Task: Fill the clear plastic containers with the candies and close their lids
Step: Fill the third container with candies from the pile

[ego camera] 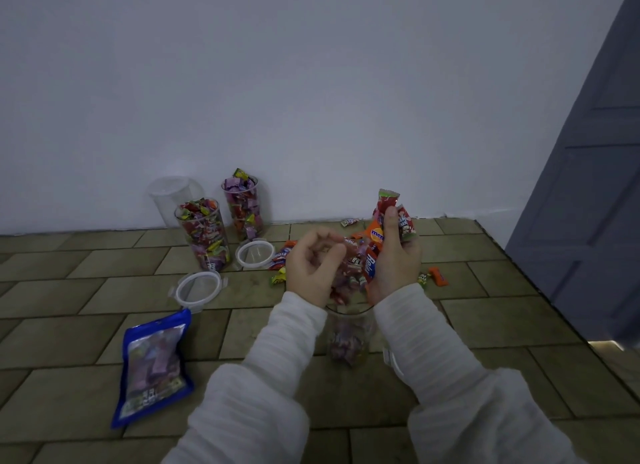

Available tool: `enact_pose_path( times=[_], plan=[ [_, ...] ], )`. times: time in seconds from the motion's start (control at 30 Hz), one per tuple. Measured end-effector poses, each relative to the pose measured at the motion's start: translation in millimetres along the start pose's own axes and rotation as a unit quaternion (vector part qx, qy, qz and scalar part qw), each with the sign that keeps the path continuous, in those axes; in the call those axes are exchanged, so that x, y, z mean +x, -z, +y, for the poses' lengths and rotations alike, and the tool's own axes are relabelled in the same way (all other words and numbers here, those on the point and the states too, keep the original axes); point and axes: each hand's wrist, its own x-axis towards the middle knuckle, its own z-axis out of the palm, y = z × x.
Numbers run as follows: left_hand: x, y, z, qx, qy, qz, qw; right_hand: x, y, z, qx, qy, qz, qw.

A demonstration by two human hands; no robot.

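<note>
The person sits at a tiled floor (467, 318) by a white wall. Both hands are over an open clear container (349, 335) that stands between the forearms and has some candies at its bottom. The right hand (394, 255) grips a bunch of wrapped candies (372, 252), its thumb pressed on the tall red wrappers. The left hand (311, 266) has its fingers curled beside the bunch; it is not possible to tell if it holds any candy. Near the wall stand 2 full containers (204, 235) without lids and 1 empty container (169, 196) behind them. 2 white-rimmed lids (199, 287) lie on the floor near them. A blue candy bag (154, 366) lies flat at the left. Loose candies (438, 276) lie on the floor beyond the hands.
</note>
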Motion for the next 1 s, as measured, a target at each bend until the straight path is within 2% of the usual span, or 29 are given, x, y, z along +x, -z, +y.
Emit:
enact_pose_path(
  times=[0.2, 0.27, 0.37, 0.47, 0.53, 0.57, 0.67, 0.83, 1.0],
  plan=[
    [1.9, -2.0, -1.6, -0.121, 0.065, 0.055, 0.989, -0.7, -0.7, -1.6, 0.004, 0.016, 0.003, 1.000],
    [2.3, 3.2, -9.1, -0.148, 0.118, 0.082, 0.978, -1.1, -0.8, -2.6, 0.002, 0.009, 0.008, 1.000],
    [-6.8, 7.7, -19.1, -0.141, 0.244, 0.025, 0.959, -1.5, -2.7, -4.2, -0.002, 0.014, 0.009, 1.000],
    [-19.4, 3.5, -18.7, -0.213, 0.383, -0.051, 0.898, -2.6, -4.0, -4.7, 0.002, 0.023, 0.006, 1.000],
    [-20.2, 2.1, -18.7, -0.223, 0.392, -0.079, 0.889, -3.2, -4.3, -5.3, -0.011, 0.023, -0.010, 1.000],
    [-20.2, 1.4, -19.4, -0.232, 0.379, -0.075, 0.893, -3.2, -4.6, -5.9, -0.019, 0.023, -0.020, 0.999],
    [-22.2, -2.6, -13.0, -0.313, 0.388, -0.038, 0.866, -3.2, -5.4, -9.5, -0.042, 0.021, -0.060, 0.997],
    [-15.5, 9.4, -25.9, -0.263, 0.371, -0.012, 0.890, -2.3, -1.4, -5.4, -0.118, 0.028, -0.133, 0.984],
    [-10.7, 19.6, -31.5, -0.250, 0.363, 0.018, 0.897, -8.5, -1.0, 5.2, -0.071, 0.001, -0.132, 0.989]
  ],
)
